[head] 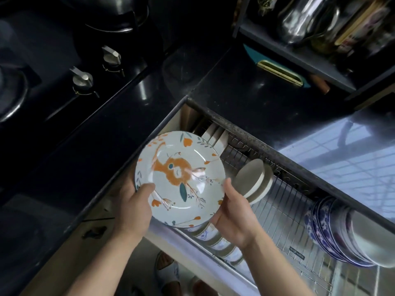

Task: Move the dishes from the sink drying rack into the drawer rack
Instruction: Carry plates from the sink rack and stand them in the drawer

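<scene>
Both hands hold one plate (180,178) between them, face up toward the camera: the left hand (134,208) grips its near left rim with the thumb on the face, and the right hand (233,212) pinches the near right rim. The plate is round, so no long axis; it lies tilted just above the left end of the drawer rack (284,212), neither hand clearly nearer. Beyond the hands, pale plates (215,135) stand on edge in slots; just right of the right hand lean two beige dishes (254,180), and farther right a stack of blue bowls (329,229). Probably the plate must turn upright to drop into a slot. Black counter (245,86) lies beyond the drawer.
</scene>
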### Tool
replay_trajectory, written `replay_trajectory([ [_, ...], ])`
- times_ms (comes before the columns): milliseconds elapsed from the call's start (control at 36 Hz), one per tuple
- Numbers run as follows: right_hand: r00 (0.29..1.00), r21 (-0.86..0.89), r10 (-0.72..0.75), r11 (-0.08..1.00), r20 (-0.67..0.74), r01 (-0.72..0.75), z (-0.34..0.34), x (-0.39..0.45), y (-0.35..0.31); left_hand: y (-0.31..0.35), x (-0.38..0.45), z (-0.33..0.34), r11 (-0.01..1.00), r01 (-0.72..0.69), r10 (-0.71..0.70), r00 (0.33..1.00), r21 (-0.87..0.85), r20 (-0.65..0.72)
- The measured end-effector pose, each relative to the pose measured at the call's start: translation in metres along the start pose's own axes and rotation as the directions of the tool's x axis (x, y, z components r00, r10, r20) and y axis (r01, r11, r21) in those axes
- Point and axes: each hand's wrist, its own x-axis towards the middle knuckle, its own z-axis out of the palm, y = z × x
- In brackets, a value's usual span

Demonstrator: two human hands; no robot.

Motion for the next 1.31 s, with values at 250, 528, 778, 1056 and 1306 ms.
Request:
replay_trajectory([
  [250, 0.978, -0.054, -0.147, 0.989, -0.148, 0.141, -0.056, -0.070, -0.024, 0.004, 0.001, 0.009, 0.990, -0.027, 0.027, 1.000, 0.141, 0.000],
  [528, 0.875, -0.465, -0.337, 0.872, -0.347, 0.152, -0.046, -0.041, -0.039, 0.000, -0.004, 0.011, 0.961, -0.089, 0.091, 0.996, 0.261, 0.003],
  [778, 0.826, -0.560, -0.376, 0.824, -0.419, 0.091, 0.004, 0.033, -0.034, -0.001, -0.005, 0.012, 0.941, -0.080, 0.085, 0.996, 0.329, 0.000],
  [1056, 0.759, -0.644, -0.436, 0.765, -0.483, 0.029, 0.012, 0.083, -0.031, -0.006, -0.003, 0.012, 0.938, -0.071, 0.075, 0.997, 0.339, -0.001],
  [1306, 0.757, -0.613, -0.453, 0.785, -0.472, 0.087, 0.018, 0.101, -0.041, -0.008, -0.003, 0.009, 0.943, -0.096, 0.104, 0.995, 0.319, -0.007],
])
